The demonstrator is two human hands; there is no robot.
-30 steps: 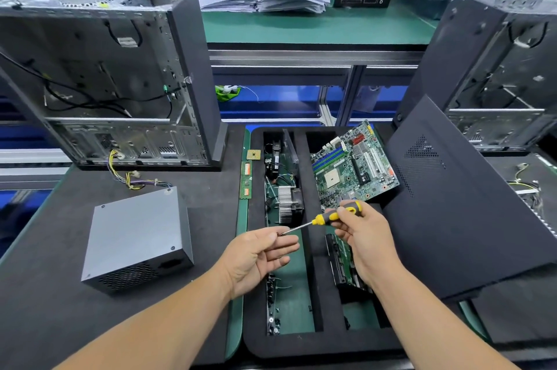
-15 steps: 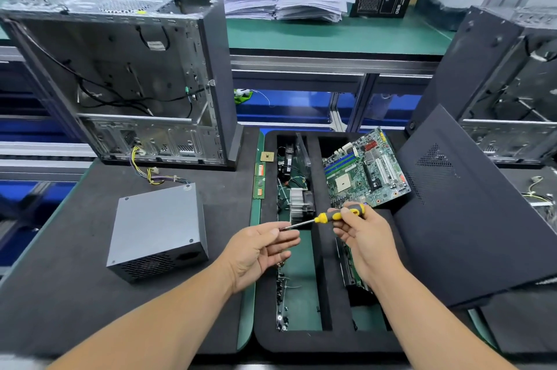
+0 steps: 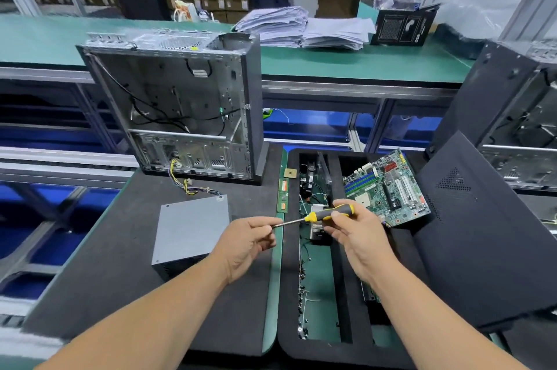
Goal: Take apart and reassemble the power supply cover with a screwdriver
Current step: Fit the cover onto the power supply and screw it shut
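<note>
The right hand [image 3: 358, 234] is gripping the screwdriver [image 3: 327, 213] by its black-and-yellow handle, fingers and thumb curled around it, so the tool is lying nearly level with its shaft pointing toward the person's left. The left hand [image 3: 250, 241] is meeting the metal tip, its thumb and fingers curling in around the end of the shaft; whether a screw or bit is pinched there is too small to tell. Holding the tool at both ends in mid-air like this looks like checking or readying the tip rather than driving anything, since the shaft is aimed at no screw.

The power supply [image 3: 190, 231], a plain grey metal box, is sitting on the dark mat of the tabletop [image 3: 99, 252] just beside the left hand and apart from it, cover on as far as can be seen, with its vented face turned toward the person. It is lying flat with a broad face upward, which should leave that face easy to reach from above. Its bundle of wires [image 3: 193, 187] is trailing back toward the open computer case [image 3: 180, 104] standing behind it.

To the right, a foam tray [image 3: 284, 324] is holding parts in separate slots, likely to keep them sorted; a motherboard [image 3: 388, 188] is leaning there, and a dark side panel [image 3: 482, 234] is propped beside it. By my judgement, the 1st step, loosening the cover screws, is not yet begun.
</note>
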